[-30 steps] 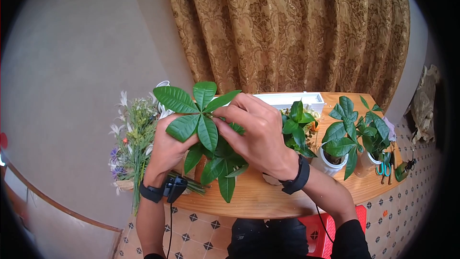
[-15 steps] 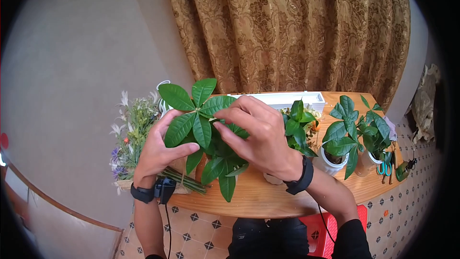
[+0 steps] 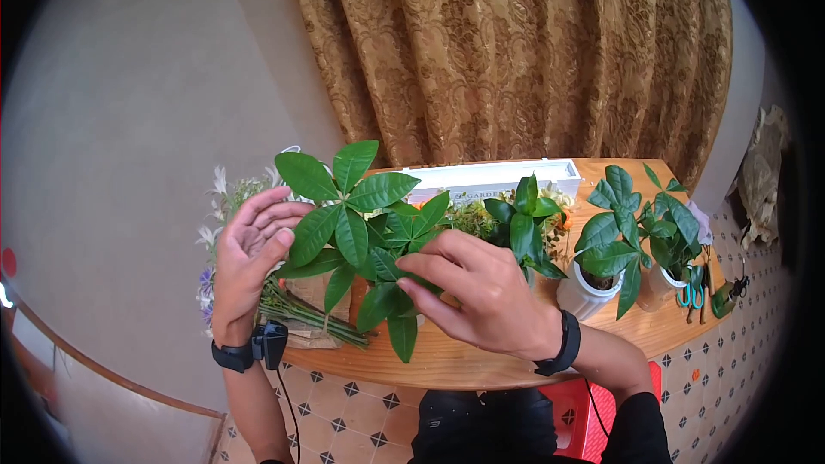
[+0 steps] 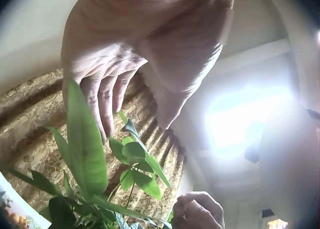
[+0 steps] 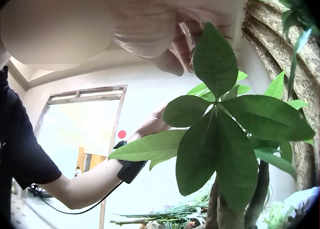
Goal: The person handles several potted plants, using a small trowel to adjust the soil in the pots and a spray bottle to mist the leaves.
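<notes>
A leafy green plant (image 3: 344,204) with broad leaves spread in fans stands at the table's near left part. My left hand (image 3: 249,249) is raised at its left side, palm toward the leaves, fingers relaxed and holding nothing. At the plant's right side my right hand (image 3: 485,292) has its thumb and forefinger by the lower leaves; whether they touch one is unclear. The right wrist view shows the leaf fan (image 5: 215,109) close up below the right hand (image 5: 175,34), with thick stems beneath. In the left wrist view the left hand (image 4: 145,44) hangs over upright leaves.
Wrapped flowers (image 3: 301,314) lie left on the wooden table (image 3: 464,369). A white trough (image 3: 498,176) is at the back. Rightward are a smaller plant (image 3: 524,228), potted plants in white pots (image 3: 589,294) and blue-handled scissors (image 3: 690,296). A red stool (image 3: 593,421) stands below.
My left hand has come away from the leaves to the left, its fingers loosened. My right hand has moved down and right from the upper leaf fan. The upper leaves have shifted slightly.
</notes>
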The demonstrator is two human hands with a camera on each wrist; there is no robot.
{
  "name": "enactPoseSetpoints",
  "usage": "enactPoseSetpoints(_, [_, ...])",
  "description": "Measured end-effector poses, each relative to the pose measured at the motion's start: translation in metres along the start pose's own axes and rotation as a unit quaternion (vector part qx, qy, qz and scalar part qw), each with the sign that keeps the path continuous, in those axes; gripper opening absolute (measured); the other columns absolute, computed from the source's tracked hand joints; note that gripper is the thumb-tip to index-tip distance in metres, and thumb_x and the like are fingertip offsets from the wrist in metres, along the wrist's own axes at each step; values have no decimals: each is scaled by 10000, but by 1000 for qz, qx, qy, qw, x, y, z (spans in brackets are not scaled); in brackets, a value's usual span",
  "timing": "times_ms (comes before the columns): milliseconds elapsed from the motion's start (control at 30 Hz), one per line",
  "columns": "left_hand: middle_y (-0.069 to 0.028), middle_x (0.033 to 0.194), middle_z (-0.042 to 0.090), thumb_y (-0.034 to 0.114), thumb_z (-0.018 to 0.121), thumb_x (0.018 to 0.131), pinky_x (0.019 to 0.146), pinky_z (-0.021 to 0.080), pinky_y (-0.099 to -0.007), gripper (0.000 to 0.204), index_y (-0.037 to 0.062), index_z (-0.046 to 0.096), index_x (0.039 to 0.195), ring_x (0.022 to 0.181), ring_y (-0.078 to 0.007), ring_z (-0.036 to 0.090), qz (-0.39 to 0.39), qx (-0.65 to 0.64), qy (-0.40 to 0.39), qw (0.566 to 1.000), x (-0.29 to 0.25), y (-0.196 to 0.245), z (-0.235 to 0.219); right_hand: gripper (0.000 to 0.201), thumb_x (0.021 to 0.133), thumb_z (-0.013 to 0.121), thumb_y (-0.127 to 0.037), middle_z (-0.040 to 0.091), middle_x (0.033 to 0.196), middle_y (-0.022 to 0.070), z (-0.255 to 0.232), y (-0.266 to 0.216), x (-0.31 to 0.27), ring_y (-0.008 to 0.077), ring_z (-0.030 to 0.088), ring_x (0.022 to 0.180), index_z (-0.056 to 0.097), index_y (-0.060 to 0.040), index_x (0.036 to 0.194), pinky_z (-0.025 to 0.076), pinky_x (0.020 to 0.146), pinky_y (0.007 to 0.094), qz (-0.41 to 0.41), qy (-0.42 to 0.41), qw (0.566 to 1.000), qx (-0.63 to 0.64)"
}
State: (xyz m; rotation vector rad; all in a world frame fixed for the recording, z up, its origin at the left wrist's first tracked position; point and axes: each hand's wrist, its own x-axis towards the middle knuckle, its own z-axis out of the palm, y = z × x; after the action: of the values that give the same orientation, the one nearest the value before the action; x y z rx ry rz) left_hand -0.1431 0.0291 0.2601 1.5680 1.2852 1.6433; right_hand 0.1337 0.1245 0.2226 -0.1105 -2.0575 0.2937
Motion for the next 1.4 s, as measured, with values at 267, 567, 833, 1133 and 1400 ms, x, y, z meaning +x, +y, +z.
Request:
enactPoseSetpoints(267, [-163, 1374, 588, 116, 794, 872, 1044, 498, -362, 610, 13, 553, 1423, 1159, -236, 646, 89, 216, 108, 966, 1, 27, 33, 287, 842, 771, -40, 607, 945, 112, 9, 5, 13, 274, 638, 794, 687, -9, 1115, 529, 683, 377, -28, 53, 998, -29])
enactPoseSetpoints(567, [-161, 1464, 541, 65, 752, 877, 1066, 474, -393, 445, 39, 667, 1314, 1230, -272, 624, 70, 326, 72, 940, 4, 42, 46, 166, 839, 630, 24, 529, 968, 181, 29, 11, 44, 379, 651, 841, 542, 30, 980, 538, 630, 458, 18, 48, 996, -67])
enactPoseSetpoints(833, [-127, 1418, 612, 43, 748, 865, 1051, 474, -372, 303, 46, 765, 1168, 1261, -272, 606, 134, 364, -28, 921, 12, 45, 47, 123, 833, 634, 17, 543, 942, 163, 31, 14, 39, 359, 661, 854, 563, 17, 934, 540, 629, 454, 6, 42, 997, -62])
enactPoseSetpoints(1133, [-168, 1399, 618, 30, 804, 797, 1075, 468, -406, 388, 49, 748, 1181, 1252, -345, 617, 193, 408, -42, 891, 18, 39, 53, 183, 845, 729, -14, 611, 955, 118, 28, 16, 36, 316, 667, 815, 650, -24, 1010, 540, 675, 406, -13, 65, 996, -62])
enactPoseSetpoints(1400, [-172, 1401, 615, 2, 767, 809, 1065, 485, -403, 398, 28, 720, 1204, 1262, -347, 622, 209, 396, -75, 891, 23, 43, 58, 155, 832, 687, -42, 578, 921, 113, 28, 18, 41, 296, 668, 835, 623, -24, 972, 519, 604, 416, -41, 85, 993, -77])
